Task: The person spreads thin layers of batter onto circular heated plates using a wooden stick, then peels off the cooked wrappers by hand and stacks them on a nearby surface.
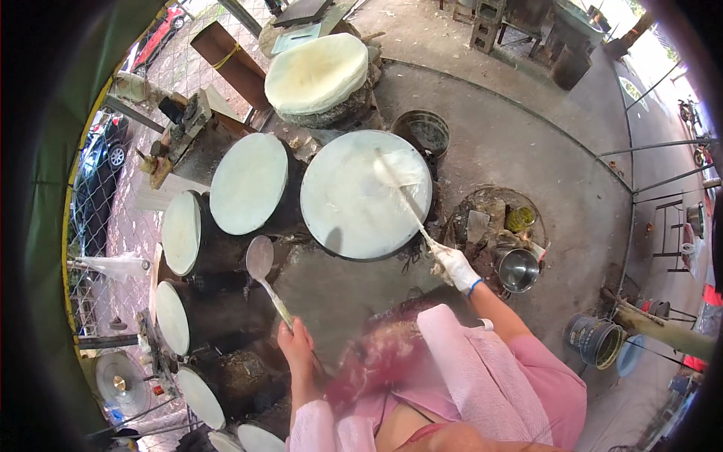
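My right hand (456, 268), in a white glove with a blue cuff, grips a long handle. Its pale, batter-coated flat head (400, 168) rests on or just above a large round griddle (356, 209). A thin whitish layer covers the griddle's surface. In my bare left hand (296, 344) is a long-handled ladle (260, 257), its bowl raised left of the griddle and smeared with a pale coating. Behind the griddle, a thick stack of round pale flatbread sheets (319, 70) lies on a dark round base. Another round pale-topped drum (248, 183) stands to the left.
More round pale tops, including one nearby (182, 233), line the left side. A dark metal bucket (421, 133) adjoins the griddle. A steel pot (518, 270) and a jar of yellowish liquid (519, 218) sit on a low round stand at right. Chain-link fencing (93, 220) borders the left.
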Demonstrator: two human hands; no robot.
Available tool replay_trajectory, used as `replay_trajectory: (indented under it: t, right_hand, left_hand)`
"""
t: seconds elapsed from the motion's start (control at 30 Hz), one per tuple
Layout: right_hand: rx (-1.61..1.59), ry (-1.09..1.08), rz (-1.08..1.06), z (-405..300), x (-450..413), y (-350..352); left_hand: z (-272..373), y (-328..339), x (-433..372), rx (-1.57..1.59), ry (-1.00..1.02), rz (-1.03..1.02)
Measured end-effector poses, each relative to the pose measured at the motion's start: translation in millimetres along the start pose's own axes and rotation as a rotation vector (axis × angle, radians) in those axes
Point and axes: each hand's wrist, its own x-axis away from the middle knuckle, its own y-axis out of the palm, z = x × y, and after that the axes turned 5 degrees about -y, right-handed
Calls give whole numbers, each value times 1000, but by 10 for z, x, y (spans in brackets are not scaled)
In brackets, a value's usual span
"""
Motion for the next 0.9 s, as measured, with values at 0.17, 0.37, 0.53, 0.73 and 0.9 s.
replay_trajectory:
  t: [0.17,0.37,0.53,0.73,0.9]
  right_hand:
    - [-149,-126,103,8,-299,-386]
    - [120,59,-96,-54,-21,-19]
    - [228,-174,-3,-83,-338,-261]
    - [336,-90,-45,76,121,256]
    - [116,-196,391,619,389,368]
  left_hand:
    - [-34,36,-25,83,-22,-49]
    - [32,48,-150,69,-32,-73]
    - [358,460,-850,-44,16,-275]
    - [574,1460,-1929,30,-29,-654]
    - [397,1881,-2098,-9,-153,-760]
